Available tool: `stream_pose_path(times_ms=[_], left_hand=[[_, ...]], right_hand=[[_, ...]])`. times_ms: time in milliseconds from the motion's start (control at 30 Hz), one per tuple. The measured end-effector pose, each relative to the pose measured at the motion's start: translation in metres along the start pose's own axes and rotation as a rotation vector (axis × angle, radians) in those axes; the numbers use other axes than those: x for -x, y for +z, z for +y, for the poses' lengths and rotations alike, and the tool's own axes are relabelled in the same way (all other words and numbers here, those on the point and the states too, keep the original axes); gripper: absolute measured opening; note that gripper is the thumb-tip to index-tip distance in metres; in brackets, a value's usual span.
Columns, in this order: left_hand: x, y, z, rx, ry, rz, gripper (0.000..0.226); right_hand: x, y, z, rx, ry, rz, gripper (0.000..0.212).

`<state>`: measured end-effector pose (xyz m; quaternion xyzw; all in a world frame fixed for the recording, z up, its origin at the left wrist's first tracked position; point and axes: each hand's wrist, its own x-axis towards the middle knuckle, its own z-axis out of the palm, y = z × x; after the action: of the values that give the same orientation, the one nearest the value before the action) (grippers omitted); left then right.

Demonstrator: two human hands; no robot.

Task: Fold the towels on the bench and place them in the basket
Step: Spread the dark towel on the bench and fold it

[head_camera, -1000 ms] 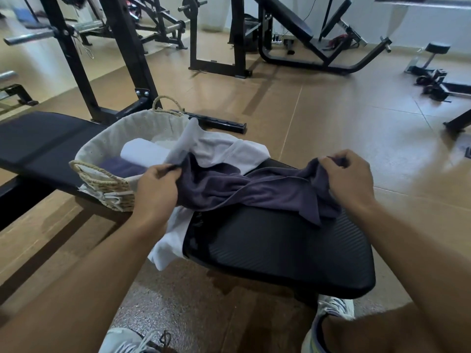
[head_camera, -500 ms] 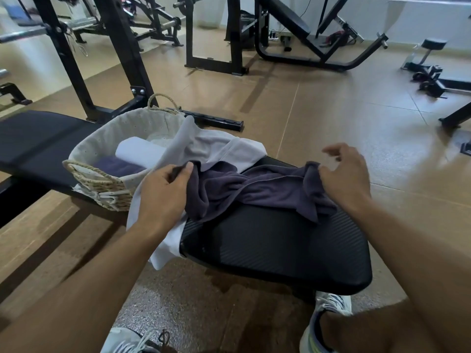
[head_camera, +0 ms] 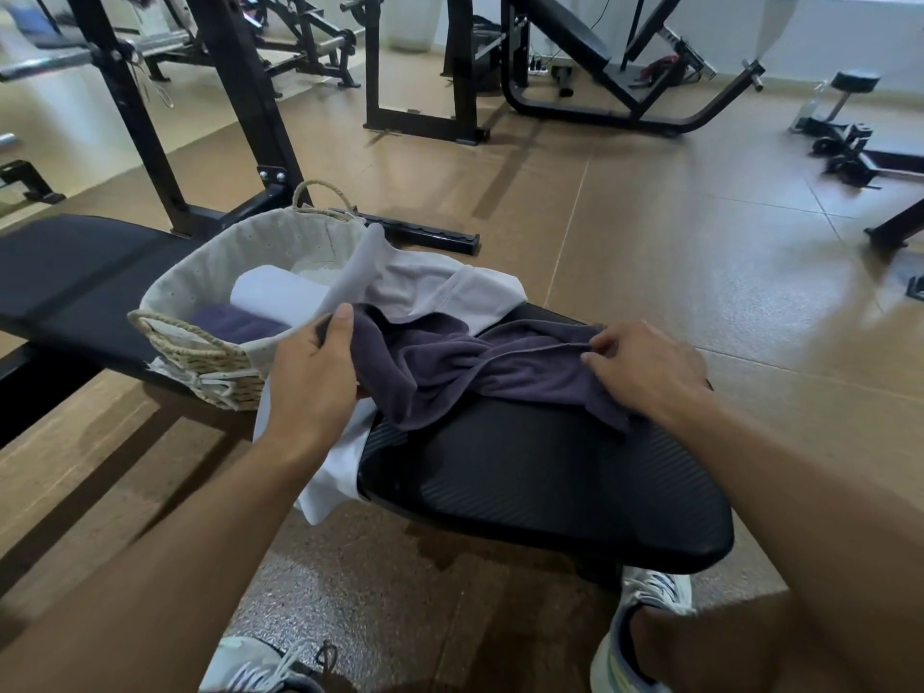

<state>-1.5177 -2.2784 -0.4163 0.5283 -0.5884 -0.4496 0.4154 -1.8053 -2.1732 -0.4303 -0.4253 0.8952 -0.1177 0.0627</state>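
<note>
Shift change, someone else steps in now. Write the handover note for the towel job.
Left hand grips one end of the purple towel; right hand pinches its other end.
The towel lies crumpled and unfolded on the bench, over a white towel.
Done: a rolled white towel and a folded purple one sit in the basket.
Left: fold both bench towels and put them in the basket.
</note>
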Motion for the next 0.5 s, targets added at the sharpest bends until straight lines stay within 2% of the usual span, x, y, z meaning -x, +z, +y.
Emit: stream_pose_path(times_ms=[133, 200, 300, 433, 500], left_hand=[[-0.0003, -0.0019, -0.0014, -0.025, 0.12, -0.014, 0.021], [-0.0006, -0.0024, -0.0036, -0.043, 0.149, -0.005, 0.014], [-0.0015, -0.0031, -0.0046, -0.056, 0.155, 0.03, 0.013], [-0.0009, -0.0024, -0.0045, -0.084, 0.179, 0.035, 0.019], [-0.0004, -0.0021, -0.0048, -0.097, 0.197, 0.022, 0.02]], right_hand=[[-0.0026, 0.0073, 0.0083, 0.177, 0.032, -0.161, 0.081], [-0.0028, 0.0107, 0.0109, 0.177, 0.033, -0.199, 0.096], [-0.002, 0.0082, 0.011, 0.165, 0.032, -0.179, 0.097], [-0.0009, 0.0054, 0.0091, 0.36, 0.028, -0.252, 0.079], [0.0008, 0.0058, 0.0079, 0.43, 0.064, -0.278, 0.08]])
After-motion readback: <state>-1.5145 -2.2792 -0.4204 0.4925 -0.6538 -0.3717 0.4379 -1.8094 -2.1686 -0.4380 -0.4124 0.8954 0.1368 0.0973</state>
